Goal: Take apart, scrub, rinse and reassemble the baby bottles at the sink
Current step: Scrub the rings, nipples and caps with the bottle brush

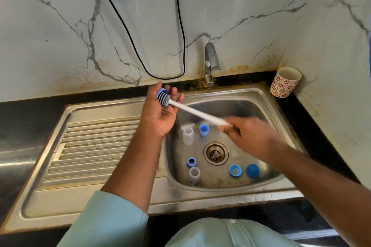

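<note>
Bottle brush (163,97), ribbed blue head, in left hand (160,112)

A steel sink (236,96) sits in a dark counter (321,118), its ribbed drainboard (90,146) on the left. A red-flowered cup (285,82) stands on the counter's far right corner, apparently leaning against the wall.

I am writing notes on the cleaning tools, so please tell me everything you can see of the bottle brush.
The bottle brush has a long, thin white handle, plastic by its look, and a round head of blue and grey-white bristles. It lies tilted in the air above the sink. The right hand grips the handle end, somewhat blurred. The head rests against the open palm of the left hand.
</note>
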`<state>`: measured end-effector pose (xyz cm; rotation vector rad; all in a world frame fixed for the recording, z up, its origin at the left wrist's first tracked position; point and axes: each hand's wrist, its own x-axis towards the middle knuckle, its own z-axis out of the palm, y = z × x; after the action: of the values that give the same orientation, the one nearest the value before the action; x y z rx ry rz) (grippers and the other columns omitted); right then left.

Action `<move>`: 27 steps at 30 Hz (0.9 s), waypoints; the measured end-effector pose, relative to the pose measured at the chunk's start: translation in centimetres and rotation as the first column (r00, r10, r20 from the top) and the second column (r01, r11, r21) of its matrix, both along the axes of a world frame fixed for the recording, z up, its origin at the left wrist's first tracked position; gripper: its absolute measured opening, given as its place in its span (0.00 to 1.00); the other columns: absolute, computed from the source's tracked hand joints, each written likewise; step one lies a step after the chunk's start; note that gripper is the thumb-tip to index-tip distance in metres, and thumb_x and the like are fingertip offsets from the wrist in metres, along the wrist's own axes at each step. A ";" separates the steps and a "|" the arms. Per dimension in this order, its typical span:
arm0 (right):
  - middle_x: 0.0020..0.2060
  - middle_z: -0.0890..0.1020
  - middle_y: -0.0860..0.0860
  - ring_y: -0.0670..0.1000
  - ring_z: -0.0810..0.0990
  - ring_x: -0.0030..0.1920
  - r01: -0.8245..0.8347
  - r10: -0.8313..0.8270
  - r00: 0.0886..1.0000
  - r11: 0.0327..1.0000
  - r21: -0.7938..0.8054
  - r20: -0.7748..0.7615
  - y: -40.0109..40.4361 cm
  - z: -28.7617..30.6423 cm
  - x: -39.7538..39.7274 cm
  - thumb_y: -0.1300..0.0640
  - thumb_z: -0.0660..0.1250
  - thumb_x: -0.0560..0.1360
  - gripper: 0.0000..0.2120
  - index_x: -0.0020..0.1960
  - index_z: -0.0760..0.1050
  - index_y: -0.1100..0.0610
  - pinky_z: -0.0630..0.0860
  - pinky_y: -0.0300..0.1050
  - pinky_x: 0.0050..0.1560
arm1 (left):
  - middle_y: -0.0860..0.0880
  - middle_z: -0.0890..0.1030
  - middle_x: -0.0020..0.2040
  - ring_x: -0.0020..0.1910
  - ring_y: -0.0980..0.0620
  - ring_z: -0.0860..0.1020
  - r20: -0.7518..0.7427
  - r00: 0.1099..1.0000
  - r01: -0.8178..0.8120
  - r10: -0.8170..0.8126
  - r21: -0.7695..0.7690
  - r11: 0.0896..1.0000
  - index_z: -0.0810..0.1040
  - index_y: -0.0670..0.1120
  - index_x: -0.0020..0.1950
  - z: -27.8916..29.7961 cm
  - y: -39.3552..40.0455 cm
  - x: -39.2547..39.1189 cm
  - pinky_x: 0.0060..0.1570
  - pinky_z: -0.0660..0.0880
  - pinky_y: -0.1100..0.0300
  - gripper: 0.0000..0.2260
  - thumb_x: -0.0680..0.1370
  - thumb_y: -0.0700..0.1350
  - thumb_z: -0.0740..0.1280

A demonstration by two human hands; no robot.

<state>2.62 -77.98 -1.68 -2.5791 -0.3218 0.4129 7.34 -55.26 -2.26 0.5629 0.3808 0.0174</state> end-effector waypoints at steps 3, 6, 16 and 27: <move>0.39 0.79 0.45 0.46 0.78 0.36 -0.007 0.045 0.970 0.987 -0.158 0.239 0.0 0.2 0.7 0.39 0.52 0.81 0.16 0.60 0.71 0.45 0.75 0.42 0.35 | 0.50 0.79 0.33 0.36 0.52 0.82 -0.020 1.000 -0.012 0.013 0.051 0.999 0.75 0.45 0.41 0.0 0.2 0.2 0.60 0.76 0.49 0.07 0.79 0.45 0.66; 0.33 0.78 0.47 0.46 0.76 0.32 -0.112 0.127 0.987 0.983 -0.146 0.098 0.5 0.6 0.9 0.40 0.52 0.81 0.16 0.52 0.73 0.47 0.74 0.42 0.33 | 0.51 0.79 0.33 0.40 0.51 0.84 -0.045 0.999 0.007 -0.002 0.106 0.994 0.75 0.47 0.42 -0.7 0.2 0.3 0.59 0.75 0.49 0.06 0.78 0.46 0.67; 0.26 0.65 0.51 0.46 0.59 0.20 0.287 0.207 0.708 0.789 0.543 -0.675 0.5 -0.5 -0.6 0.43 0.55 0.82 0.21 0.48 0.79 0.56 0.58 0.37 0.19 | 0.55 0.79 0.35 0.48 0.53 0.83 -0.001 1.000 0.028 -0.029 0.166 0.986 0.74 0.52 0.42 -1.1 0.4 0.2 0.67 0.64 0.47 0.08 0.71 0.52 0.70; 0.32 0.75 0.46 0.43 0.73 0.30 -0.095 0.103 0.993 0.988 -0.125 0.059 0.6 -0.4 0.1 0.40 0.49 0.82 0.16 0.45 0.70 0.47 0.68 0.39 0.31 | 0.50 0.81 0.43 0.47 0.48 0.84 0.014 0.995 -0.104 0.104 0.063 0.993 0.77 0.48 0.50 -1.6 2.3 0.9 0.60 0.75 0.48 0.12 0.79 0.56 0.65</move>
<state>2.77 -77.43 -2.06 -2.7076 -0.4625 0.3957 8.26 -52.93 -3.87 0.6053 0.3996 0.1331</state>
